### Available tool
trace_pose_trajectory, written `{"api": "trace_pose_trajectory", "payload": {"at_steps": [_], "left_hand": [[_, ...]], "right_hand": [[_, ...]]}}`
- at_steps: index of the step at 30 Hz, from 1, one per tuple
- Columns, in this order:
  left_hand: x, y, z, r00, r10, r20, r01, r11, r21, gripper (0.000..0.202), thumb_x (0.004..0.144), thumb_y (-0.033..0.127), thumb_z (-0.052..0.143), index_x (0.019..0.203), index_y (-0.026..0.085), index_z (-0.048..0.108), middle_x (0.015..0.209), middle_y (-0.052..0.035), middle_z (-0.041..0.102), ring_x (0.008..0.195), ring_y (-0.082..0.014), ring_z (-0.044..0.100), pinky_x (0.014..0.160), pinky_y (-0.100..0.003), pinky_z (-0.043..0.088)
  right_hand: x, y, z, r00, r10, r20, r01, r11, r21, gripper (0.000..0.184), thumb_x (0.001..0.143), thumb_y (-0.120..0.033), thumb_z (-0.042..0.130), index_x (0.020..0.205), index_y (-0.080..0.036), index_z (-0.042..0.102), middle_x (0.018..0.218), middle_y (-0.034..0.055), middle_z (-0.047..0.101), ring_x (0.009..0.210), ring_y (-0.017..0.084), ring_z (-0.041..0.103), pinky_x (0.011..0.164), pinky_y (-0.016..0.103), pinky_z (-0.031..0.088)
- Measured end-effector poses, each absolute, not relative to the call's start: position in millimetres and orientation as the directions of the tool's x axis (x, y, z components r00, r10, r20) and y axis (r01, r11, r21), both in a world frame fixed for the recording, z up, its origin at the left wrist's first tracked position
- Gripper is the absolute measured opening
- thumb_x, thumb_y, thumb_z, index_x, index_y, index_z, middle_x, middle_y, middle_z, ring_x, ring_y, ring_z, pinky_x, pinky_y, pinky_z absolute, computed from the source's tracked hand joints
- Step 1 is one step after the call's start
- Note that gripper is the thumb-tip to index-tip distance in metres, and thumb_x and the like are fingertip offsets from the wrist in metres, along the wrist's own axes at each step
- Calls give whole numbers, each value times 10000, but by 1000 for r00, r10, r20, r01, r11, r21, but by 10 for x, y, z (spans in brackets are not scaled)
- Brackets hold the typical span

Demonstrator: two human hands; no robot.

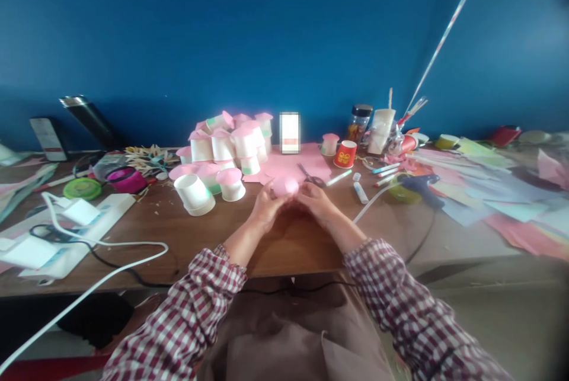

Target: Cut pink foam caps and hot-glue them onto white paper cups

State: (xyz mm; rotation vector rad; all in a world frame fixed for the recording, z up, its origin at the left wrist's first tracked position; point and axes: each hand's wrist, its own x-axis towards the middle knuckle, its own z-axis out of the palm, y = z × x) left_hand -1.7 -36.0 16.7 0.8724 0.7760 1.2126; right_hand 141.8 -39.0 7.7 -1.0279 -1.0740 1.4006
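Between my two hands, just above the table's front part, is a shallow pink paper cone. My left hand closes on its left side. From the right, my right hand pinches its edge, though the fingertips are partly hidden. Behind the hands lie a sheet of pink paper and dark scissors. To the left, white paper cups with pink cone tops are heaped in a pile. A capped cup and a tilted white cup stand nearest my left hand.
Right of my hands are a marker, a glue stick, a red paper cup and a blue glue gun. Coloured paper sheets spread farther right. A power strip with white cables occupies the left. A phone stands at the back.
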Motion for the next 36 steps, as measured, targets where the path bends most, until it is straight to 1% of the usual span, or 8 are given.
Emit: {"api": "trace_pose_trajectory", "payload": {"at_steps": [6, 15, 18, 21, 25, 30, 33, 36], "left_hand": [[-12, -372, 144, 129, 977, -172, -458, 213, 863, 697, 678, 93, 736, 1257, 163, 356, 767, -4, 636, 678, -106, 628, 695, -262, 516], [-27, -377, 79, 164, 978, -133, -355, 184, 917, 554, 678, 216, 756, 1144, 141, 466, 727, -19, 654, 632, -106, 607, 622, -235, 470], [-26, -382, 87, 175, 973, -147, -341, 200, 918, 549, 689, 222, 751, 1151, 142, 466, 732, -20, 646, 633, -103, 601, 618, -235, 475], [-11, -382, 100, 174, 973, -154, -335, 206, 920, 533, 701, 223, 743, 1151, 133, 472, 732, -25, 641, 631, -103, 596, 620, -242, 487], [3, -373, 113, 133, 978, -162, -352, 199, 915, 485, 701, 230, 743, 1110, 128, 503, 690, -18, 630, 592, -97, 583, 586, -232, 483], [-14, -346, 125, 72, 976, -203, -414, 215, 884, 408, 721, 224, 718, 1062, 138, 510, 667, 0, 614, 556, -77, 568, 559, -204, 472], [-27, -327, 124, 34, 981, -189, -407, 187, 894, 386, 716, 244, 717, 1034, 138, 526, 658, 1, 615, 543, -77, 565, 547, -201, 470], [-40, -312, 111, -11, 991, -131, -354, 118, 928, 386, 710, 271, 717, 1026, 130, 546, 659, -4, 621, 540, -84, 567, 532, -204, 471]], "right_hand": [[1629, -178, 148, 161, 977, -141, -231, -102, -968, 273, 601, -265, 736, 768, -190, 533, 612, -32, 595, 509, 82, 535, 430, 174, 386], [1846, 485, 279, 428, 900, -81, 44, -110, -993, 184, 643, -190, 647, 801, -186, 553, 538, -34, 529, 435, 104, 480, 408, 226, 385], [1909, 598, 301, 480, 876, -50, 171, -149, -974, 253, 635, -156, 636, 884, -166, 587, 641, 31, 597, 561, 163, 560, 494, 275, 442], [1889, 617, 315, 522, 848, 88, 405, -156, -901, 406, 674, -167, 615, 1076, -164, 564, 966, 126, 639, 833, 235, 609, 677, 334, 475], [1615, 616, 285, 288, 927, 239, 794, -91, -601, 365, 814, -261, 495, 1167, -177, 527, 1155, 133, 600, 987, 259, 587, 803, 368, 452], [1167, 685, 238, -40, 982, 185, 907, 113, -406, 462, 855, -373, 475, 1254, -140, 471, 1244, 153, 568, 1121, 269, 527, 918, 350, 394], [1015, 723, 250, -129, 982, 137, 941, 165, -294, 534, 845, -422, 507, 1278, -117, 447, 1232, 189, 568, 1144, 298, 508, 928, 382, 379], [952, 734, 259, -150, 983, 108, 948, 174, -265, 513, 818, -402, 566, 1236, -115, 488, 1153, 197, 611, 1092, 305, 545, 889, 386, 399]]}}
